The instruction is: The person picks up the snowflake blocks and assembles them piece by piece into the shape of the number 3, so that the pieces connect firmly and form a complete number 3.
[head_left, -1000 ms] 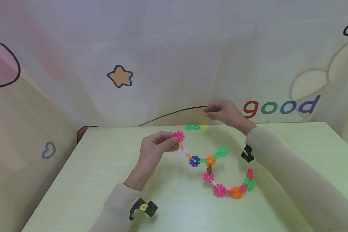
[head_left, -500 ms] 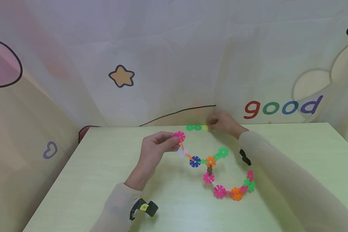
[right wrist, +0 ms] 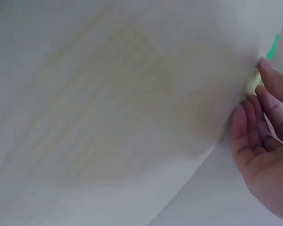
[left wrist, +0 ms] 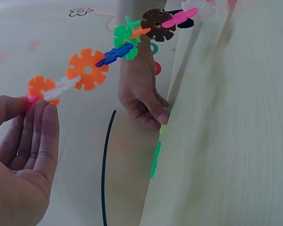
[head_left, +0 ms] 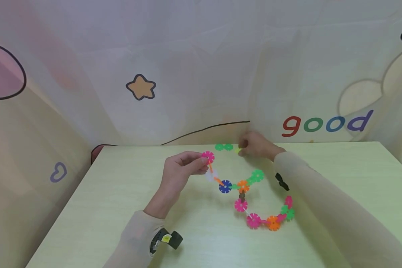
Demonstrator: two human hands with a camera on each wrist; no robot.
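My left hand (head_left: 182, 169) pinches a pink snowflake disc (head_left: 208, 157) between thumb and fingers. From that disc hangs a linked chain of notched plastic discs, held above the table. It runs through a blue disc (head_left: 225, 186) to an orange disc (head_left: 243, 186), where one branch leads to a green disc (head_left: 257, 175). Another branch curves down past pink discs to a lower orange disc (head_left: 273, 223) and up again on the right. At the table's back edge my right hand (head_left: 258, 145) pinches a yellow disc (right wrist: 253, 83), mostly hidden by the fingertips.
Two green discs (head_left: 223, 147) lie by the table's back edge, left of the right hand. Behind the pale wooden table (head_left: 97, 208) stands a printed cloth backdrop (head_left: 201, 74). Cloth also borders the left and right sides.
My right hand has come down from above the back edge onto the yellow disc, which has shifted slightly right and down. The left hand and the chain stay almost still.
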